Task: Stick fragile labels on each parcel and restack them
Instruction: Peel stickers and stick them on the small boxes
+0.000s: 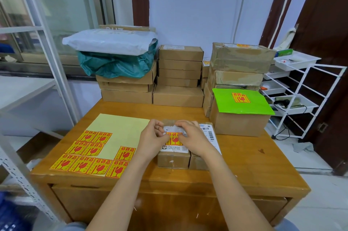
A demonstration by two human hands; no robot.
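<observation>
A small cardboard parcel (pixel 174 159) with a white shipping label lies at the front middle of the wooden table (pixel 244 165). A yellow-and-red fragile label (pixel 174 139) lies on its top. My left hand (pixel 153 139) and my right hand (pixel 192 136) rest on the parcel on either side of the label, fingertips on its edges. A pale yellow backing sheet (pixel 116 131) with several fragile labels (pixel 88 157) lies to the left. At the back right, a green parcel (pixel 243 102) carrying a fragile label tops a brown box.
Stacks of brown boxes (pixel 179 76) line the back of the table, with a white and a teal bag (pixel 114 55) on the left stack. A taller labelled stack (pixel 239 65) stands at the back right. A white wire rack with trays (pixel 297 99) stands right of the table.
</observation>
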